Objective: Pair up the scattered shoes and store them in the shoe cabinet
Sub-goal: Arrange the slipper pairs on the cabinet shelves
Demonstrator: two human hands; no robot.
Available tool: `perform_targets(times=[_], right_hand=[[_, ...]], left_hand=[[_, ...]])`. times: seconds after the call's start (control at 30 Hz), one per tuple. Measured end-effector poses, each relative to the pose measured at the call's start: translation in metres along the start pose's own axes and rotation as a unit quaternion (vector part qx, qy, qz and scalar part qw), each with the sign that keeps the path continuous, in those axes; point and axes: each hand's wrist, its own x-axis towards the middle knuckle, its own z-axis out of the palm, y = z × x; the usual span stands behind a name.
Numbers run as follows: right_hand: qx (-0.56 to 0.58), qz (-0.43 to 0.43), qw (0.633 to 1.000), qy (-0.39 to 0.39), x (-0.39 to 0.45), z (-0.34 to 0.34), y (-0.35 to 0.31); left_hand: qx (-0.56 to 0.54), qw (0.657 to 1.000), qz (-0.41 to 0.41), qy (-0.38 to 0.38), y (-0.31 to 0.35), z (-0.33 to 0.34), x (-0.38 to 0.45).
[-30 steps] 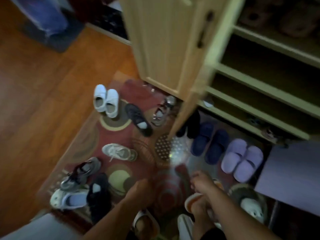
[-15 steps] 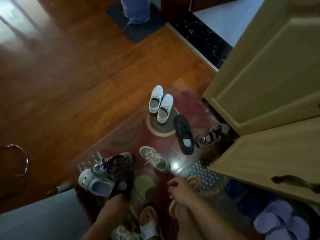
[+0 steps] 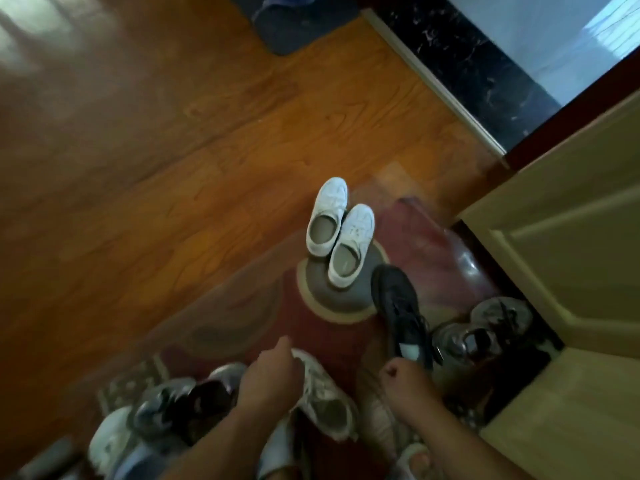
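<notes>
My left hand (image 3: 270, 375) lies over the toe of a pale, worn sneaker (image 3: 329, 403) on the red rug (image 3: 263, 317); its fingers are hidden, so the grip is unclear. My right hand (image 3: 403, 379) is curled with nothing in it, just short of the heel of a black sneaker (image 3: 398, 306). A white pair (image 3: 341, 233) stands side by side farther out. A grey sneaker (image 3: 485, 327) lies against the open cabinet door (image 3: 571, 258). Another grey and black sneaker (image 3: 180, 400) and a white clog (image 3: 110, 441) lie at the lower left.
Wooden floor (image 3: 156, 150) spreads to the left and beyond the rug. A dark mat (image 3: 298, 32) with a person's foot on it lies at the top. A black stone threshold (image 3: 467, 60) runs at the upper right. A slipper (image 3: 415, 459) shows under my right arm.
The view has swung left, away from the cabinet shelves. My left hand moved from beside the dark shoe onto the pale sneaker. My right hand left the orange slipper and rose toward the black sneaker.
</notes>
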Motion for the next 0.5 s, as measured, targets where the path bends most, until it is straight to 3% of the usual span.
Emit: perform_targets(times=[0.1, 0.23, 0.33, 0.4, 0.47, 0.5], right_hand=[[0.105, -0.021, 0.992, 0.074, 0.085, 0.01, -0.057], [0.229, 0.026, 0.965, 0.125, 0.183, 0.026, -0.105], [0.124, -0.048, 0.966, 0.222, 0.223, 0.043, -0.107], [0.053, -0.089, 0.958, 0.267, 0.237, 0.054, -0.095], [-0.026, -0.133, 0.955, 0.264, 0.238, 0.061, -0.079], [-0.052, -0.149, 0.961, 0.226, 0.237, 0.059, -0.075]], left_hand=[[-0.011, 0.997, 0.043, 0.061, 0.022, -0.01, 0.115], [-0.071, 0.988, 0.068, 0.116, 0.052, -0.012, 0.235], [0.009, 0.982, 0.143, 0.124, 0.06, 0.001, 0.285], [0.035, 0.979, 0.147, 0.138, 0.057, 0.013, 0.302], [0.021, 0.98, 0.129, 0.147, 0.052, 0.022, 0.298], [0.012, 0.981, 0.123, 0.15, 0.051, 0.021, 0.291]])
